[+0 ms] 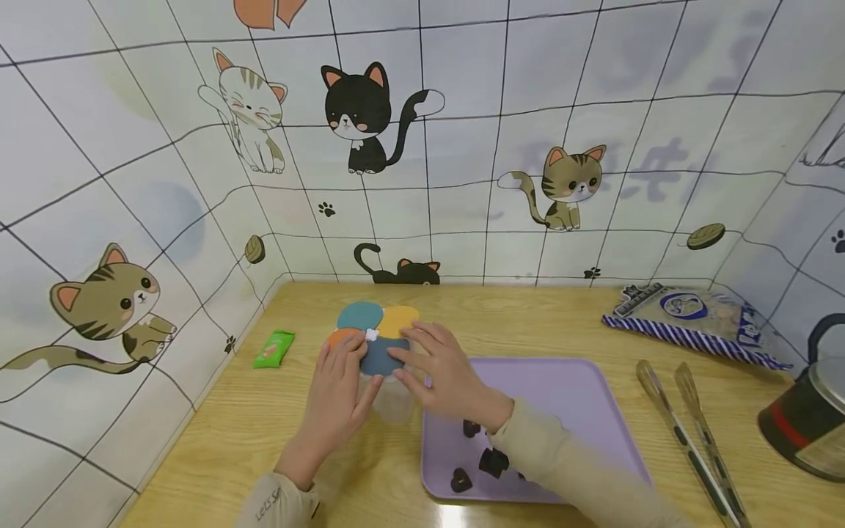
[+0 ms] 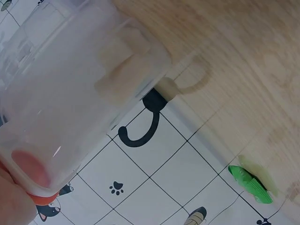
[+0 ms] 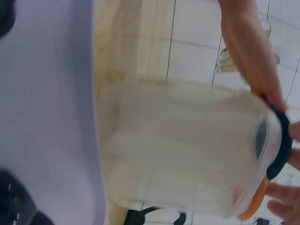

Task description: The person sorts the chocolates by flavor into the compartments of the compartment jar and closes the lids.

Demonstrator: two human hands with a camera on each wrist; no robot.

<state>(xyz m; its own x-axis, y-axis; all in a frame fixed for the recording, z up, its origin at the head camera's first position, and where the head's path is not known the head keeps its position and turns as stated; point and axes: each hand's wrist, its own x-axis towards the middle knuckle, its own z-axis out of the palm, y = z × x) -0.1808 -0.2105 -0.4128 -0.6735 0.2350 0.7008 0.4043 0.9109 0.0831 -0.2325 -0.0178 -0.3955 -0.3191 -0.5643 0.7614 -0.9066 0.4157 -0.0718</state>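
Note:
A clear plastic container (image 1: 394, 403) stands on the wooden table beside a purple tray (image 1: 568, 396). It has a petal-shaped lid in teal (image 1: 359, 315), yellow (image 1: 399, 319), orange (image 1: 339, 337) and dark blue (image 1: 383, 356). My left hand (image 1: 339, 389) holds the container, fingers over the orange petal and thumb on the clear wall (image 2: 79, 84). With spread fingers, my right hand (image 1: 439, 370) presses on the dark blue petal (image 3: 281, 145). Its fingertips (image 3: 281, 197) show at the lid's edge. The container (image 3: 183, 145) looks empty. The tray holds a few dark chocolates (image 1: 494, 462).
A green packet (image 1: 273, 348) lies left of the container by the wall. Metal tongs (image 1: 686, 433) lie right of the tray. Behind them is a striped snack bag (image 1: 693, 315). A dark kettle (image 1: 805, 418) stands at the right edge. Tiled walls close the table's left and back.

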